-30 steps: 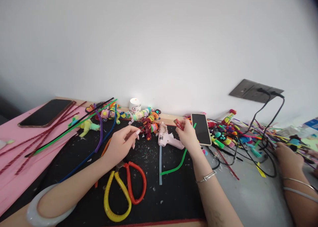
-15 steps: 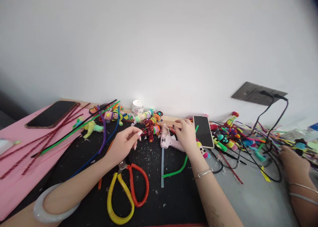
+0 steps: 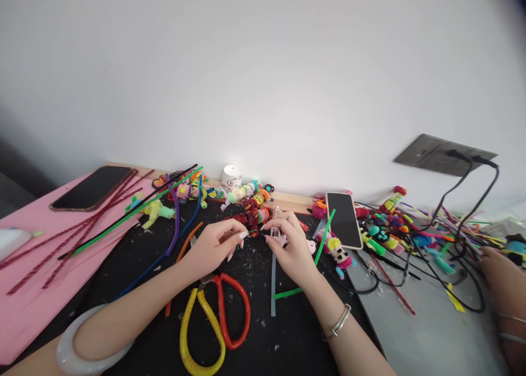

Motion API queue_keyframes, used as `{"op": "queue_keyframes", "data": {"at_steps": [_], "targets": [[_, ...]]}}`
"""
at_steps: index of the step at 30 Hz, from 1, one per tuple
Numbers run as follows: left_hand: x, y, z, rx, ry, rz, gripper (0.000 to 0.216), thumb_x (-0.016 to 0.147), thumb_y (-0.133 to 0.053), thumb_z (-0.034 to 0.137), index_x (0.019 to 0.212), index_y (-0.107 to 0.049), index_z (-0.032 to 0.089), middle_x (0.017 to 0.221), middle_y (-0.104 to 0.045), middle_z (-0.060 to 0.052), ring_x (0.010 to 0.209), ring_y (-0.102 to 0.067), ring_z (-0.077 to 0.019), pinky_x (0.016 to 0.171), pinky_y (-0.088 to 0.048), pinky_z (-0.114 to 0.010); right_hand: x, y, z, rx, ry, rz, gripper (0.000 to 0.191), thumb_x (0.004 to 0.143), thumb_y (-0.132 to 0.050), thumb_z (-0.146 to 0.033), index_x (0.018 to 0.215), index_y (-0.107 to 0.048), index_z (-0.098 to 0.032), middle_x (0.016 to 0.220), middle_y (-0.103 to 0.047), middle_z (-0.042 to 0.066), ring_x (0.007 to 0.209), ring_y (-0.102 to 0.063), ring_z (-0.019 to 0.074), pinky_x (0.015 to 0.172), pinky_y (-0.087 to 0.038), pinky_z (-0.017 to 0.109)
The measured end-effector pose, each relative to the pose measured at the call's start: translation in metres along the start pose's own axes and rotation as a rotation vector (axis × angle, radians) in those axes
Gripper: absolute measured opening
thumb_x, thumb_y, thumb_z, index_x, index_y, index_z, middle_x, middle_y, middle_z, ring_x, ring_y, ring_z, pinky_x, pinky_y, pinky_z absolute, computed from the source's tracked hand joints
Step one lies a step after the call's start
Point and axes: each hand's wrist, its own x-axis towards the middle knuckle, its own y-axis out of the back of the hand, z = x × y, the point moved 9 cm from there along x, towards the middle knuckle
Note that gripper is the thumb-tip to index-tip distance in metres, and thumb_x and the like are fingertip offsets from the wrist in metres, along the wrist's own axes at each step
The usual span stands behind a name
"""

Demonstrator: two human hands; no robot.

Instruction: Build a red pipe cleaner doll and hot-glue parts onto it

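My left hand (image 3: 217, 247) is pinched over the black mat, and a small thin green piece (image 3: 252, 232) shows at its fingertips. Facing it, my right hand (image 3: 292, 250) has its fingers curved with a slight gap between thumb and index finger; I see nothing in it. The pale pink glue gun (image 3: 311, 247) is partly hidden behind my right hand, and its clear glue stick (image 3: 273, 288) points toward me. Below my left hand lie scissors (image 3: 248, 314) with one red and one yellow handle. Just behind both hands is a dark red fuzzy figure (image 3: 245, 218).
A bent green pipe cleaner (image 3: 325, 239) and a white-edged phone (image 3: 344, 220) lie right. Leftward are another phone (image 3: 92, 188), dark red pipe cleaners (image 3: 78, 231) and a pink sheet (image 3: 24, 310). A paper cup (image 3: 232, 176) stands by the wall. Another person's hand (image 3: 499, 266) is at far right.
My right hand has moved left and down, away from the glue gun's right side, closer to my left hand. The view has shifted slightly, so the things appear a little farther right.
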Motion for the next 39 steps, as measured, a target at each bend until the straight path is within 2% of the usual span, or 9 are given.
{"op": "queue_keyframes", "data": {"at_steps": [9,39], "targets": [[-0.0028,-0.0055,0.0036,0.137,-0.031,-0.050,0.021,0.090,-0.047,0.032,0.081,-0.058,0.018,0.066,-0.054,0.005,0.047,-0.047,-0.0067,0.048,-0.039,-0.018,0.0003,-0.0099,-0.0011,0.024,0.000,-0.122,0.020,0.084,-0.051,-0.005,0.093,-0.056,-0.022,0.088,-0.053,0.002,0.086,-0.049,0.0187,0.077,-0.040,0.032],[-0.0028,-0.0062,0.0064,0.137,-0.026,-0.064,0.021,0.090,-0.046,0.032,0.081,-0.058,0.017,0.066,-0.055,0.004,0.047,-0.047,-0.0071,0.048,-0.039,-0.019,0.0000,-0.0103,0.0024,0.009,-0.014,-0.150,0.018,0.085,-0.050,-0.006,0.093,-0.056,-0.022,0.088,-0.052,0.003,0.084,-0.050,0.0182,0.073,-0.040,0.031]]}}
